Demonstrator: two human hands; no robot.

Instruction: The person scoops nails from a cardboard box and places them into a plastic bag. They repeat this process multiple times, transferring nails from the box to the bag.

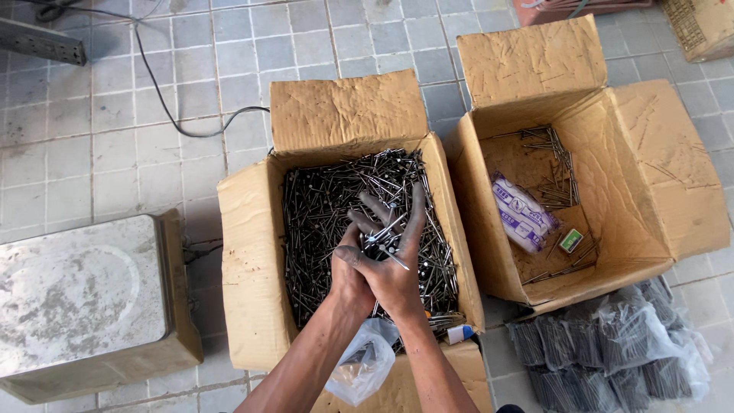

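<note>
1. We see both hands pressed together over the middle cardboard box [252, 252], which sits on the tiled floor [115, 115] and is filled nearly to the rim with loose dark nails [321, 206].
2. The right hand [401, 256] has its fingers extended and pointing away from us, with the palm turned toward the left hand. A small bundle of nails [386, 241] lies between the two palms, the tips projecting to the right.
3. The left hand [353, 264] is partly curled against the right one, its fingers wrapped over the bundle. Both hands are darkened with grime.
4. A clear plastic bag [363, 367] hangs below the wrists at the near edge of the box. We cannot tell which hand, if either, holds it.
5. To the right stands a second open cardboard box [650, 176], almost empty. It contains scattered nails, a printed white packet [524, 214] and a small green-and-white item [570, 241].
6. Near right of that box, bagged packs of nails [612, 352] lie on the floor.
7. At the near left is a weighing scale with a worn metal platform [80, 294]. A black cable [164, 107] runs across the floor at the far left.
</note>
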